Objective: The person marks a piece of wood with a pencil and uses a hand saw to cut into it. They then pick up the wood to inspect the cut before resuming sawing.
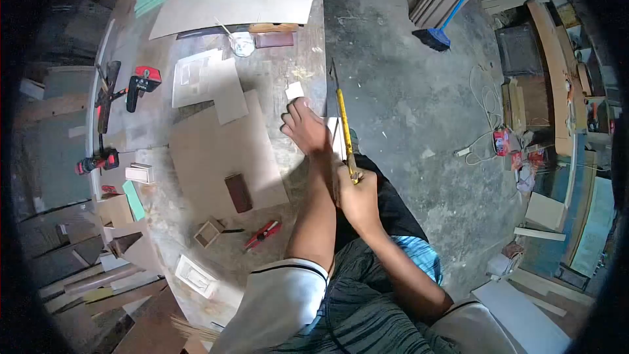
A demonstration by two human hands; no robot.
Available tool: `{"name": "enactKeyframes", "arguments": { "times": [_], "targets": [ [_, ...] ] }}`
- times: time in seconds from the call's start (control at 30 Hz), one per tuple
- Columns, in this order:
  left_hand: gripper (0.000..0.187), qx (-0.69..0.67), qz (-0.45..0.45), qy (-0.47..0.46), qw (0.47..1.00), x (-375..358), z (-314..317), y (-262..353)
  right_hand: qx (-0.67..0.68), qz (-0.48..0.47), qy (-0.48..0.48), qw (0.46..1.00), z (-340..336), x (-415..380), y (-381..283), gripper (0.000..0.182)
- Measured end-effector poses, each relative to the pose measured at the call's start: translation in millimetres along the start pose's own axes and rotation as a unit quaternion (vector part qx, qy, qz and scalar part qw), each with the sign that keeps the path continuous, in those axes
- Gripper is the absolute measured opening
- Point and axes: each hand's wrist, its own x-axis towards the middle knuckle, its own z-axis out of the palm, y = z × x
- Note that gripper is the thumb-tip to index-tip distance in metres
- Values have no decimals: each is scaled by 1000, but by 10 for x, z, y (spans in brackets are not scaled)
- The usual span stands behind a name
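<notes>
My left hand lies at the table's right edge, its fingers curled down over a white strip whose end sticks out beyond them. A white board piece shows beside my left wrist; whether it is part of the same strip is hidden. My right hand is closed around the near end of a long, narrow yellow hacksaw, seen almost edge-on. The saw points away from me, just right of the white board piece and my left wrist. Its blade cannot be made out.
On the worktable lie a thin brown panel, a dark red block, red-handled pliers, small wooden frames and a red-black cordless tool. A blue broom stands on the floor at right, near stacked boards.
</notes>
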Motion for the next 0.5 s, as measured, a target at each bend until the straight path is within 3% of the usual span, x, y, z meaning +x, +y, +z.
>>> {"name": "enactKeyframes", "arguments": {
  "times": [0.1,0.23,0.33,0.5],
  "targets": [
    [25,6,22,0,1000,10,30,-32,26,-11,0,1000,60,-15,-11,48],
    [25,-14,131,-39,990,69,24,-136,22,-3,8,1000,77,-46,-130,43],
    [22,31,211,-126,969,77,-36,-212,9,-13,18,1000,87,-45,-67,40],
    [19,28,102,-74,992,-6,-76,-94,46,10,24,999,118,-117,-141,38]
  ]
}}
